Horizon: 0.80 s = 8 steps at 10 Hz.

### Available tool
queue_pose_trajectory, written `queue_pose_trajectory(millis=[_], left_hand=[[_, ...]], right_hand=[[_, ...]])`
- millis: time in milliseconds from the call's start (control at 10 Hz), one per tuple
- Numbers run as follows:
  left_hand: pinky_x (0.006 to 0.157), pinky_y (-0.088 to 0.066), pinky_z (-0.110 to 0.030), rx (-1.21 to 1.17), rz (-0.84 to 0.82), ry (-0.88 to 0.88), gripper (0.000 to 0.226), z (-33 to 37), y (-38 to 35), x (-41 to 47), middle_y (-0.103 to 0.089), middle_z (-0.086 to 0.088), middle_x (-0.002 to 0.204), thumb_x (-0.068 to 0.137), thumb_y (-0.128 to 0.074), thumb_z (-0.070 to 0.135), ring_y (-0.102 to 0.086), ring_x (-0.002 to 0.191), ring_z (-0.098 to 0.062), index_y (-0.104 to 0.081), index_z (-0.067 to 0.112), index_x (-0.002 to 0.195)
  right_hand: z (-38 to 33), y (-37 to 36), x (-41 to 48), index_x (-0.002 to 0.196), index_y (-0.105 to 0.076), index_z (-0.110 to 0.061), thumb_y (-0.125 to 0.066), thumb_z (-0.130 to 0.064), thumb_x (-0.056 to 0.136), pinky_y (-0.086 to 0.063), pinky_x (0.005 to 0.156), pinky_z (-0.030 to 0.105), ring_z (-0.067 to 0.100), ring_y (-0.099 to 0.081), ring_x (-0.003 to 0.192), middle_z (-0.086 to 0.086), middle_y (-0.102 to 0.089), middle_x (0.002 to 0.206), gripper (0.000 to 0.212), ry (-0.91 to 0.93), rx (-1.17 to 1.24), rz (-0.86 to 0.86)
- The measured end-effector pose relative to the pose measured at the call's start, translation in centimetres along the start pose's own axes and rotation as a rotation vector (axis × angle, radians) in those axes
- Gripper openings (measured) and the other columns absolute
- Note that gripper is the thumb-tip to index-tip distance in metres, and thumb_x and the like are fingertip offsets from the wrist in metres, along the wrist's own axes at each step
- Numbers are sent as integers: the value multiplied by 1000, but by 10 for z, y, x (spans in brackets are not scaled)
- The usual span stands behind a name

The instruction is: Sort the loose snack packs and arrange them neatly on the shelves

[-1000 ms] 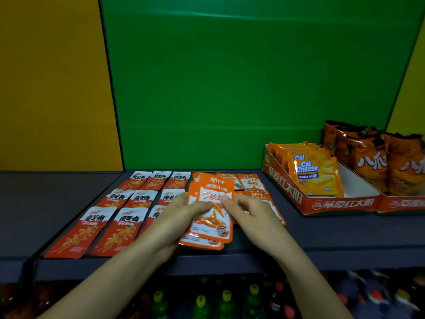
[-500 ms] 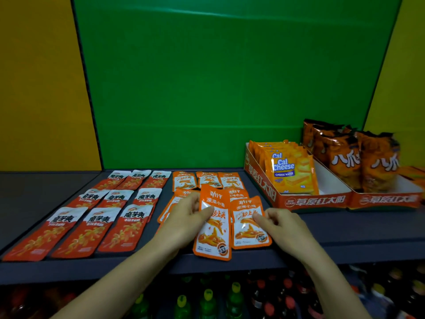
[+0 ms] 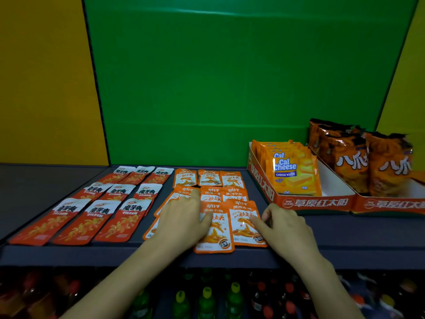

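Observation:
Orange snack packs lie flat in rows on the dark shelf [image 3: 345,236]. My left hand [image 3: 181,217] rests flat on the front-left orange packs, thumb touching the front middle pack [image 3: 215,233]. My right hand [image 3: 282,229] has its index finger pressing the front right pack [image 3: 243,229]; the other fingers are curled. Neither hand lifts a pack. Behind them lie further orange packs [image 3: 209,178]. To the left, red-and-white packs [image 3: 92,217] lie in three rows.
A red cardboard tray [image 3: 317,202] at the right holds Cal Cheese wafer packs [image 3: 292,171]. A second tray beside it holds orange puffed bags [image 3: 358,162]. Bottles [image 3: 207,300] stand on the level below. A green back wall rises behind the shelf.
The orange packs that both hands held stacked near the shelf front have been spread side by side and laid flat. My left hand moved onto the left packs; my right hand slid to the right one.

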<state>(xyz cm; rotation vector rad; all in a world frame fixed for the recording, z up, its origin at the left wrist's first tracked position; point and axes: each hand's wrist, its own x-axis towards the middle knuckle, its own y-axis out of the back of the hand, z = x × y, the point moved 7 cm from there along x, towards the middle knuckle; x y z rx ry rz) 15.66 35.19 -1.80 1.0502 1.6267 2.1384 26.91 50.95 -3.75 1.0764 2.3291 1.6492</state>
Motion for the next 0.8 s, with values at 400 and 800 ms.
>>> queue_pose_trajectory(millis=[400,800], left_hand=[[80,-49,-26,-73,237,-330,40,22,-7,-60,-65,10,101,94,-29,45,-62,91,-10,-64,28,105],[99,-33,-33,-166,317,-299,40,8,11,-60,-67,3,115,92,-36,33,-58,116,-17,-67,17,109]], right_hand=[[-18,-14,-33,133,-42,-40,-22,-67,83,-27,96,14,-8,-33,125,-26,-40,134,60,339,82,-32],[-22,7,-46,134,-43,-37,-29,-62,90,-28,108,20,-15,-26,119,-31,-35,130,52,284,121,32]])
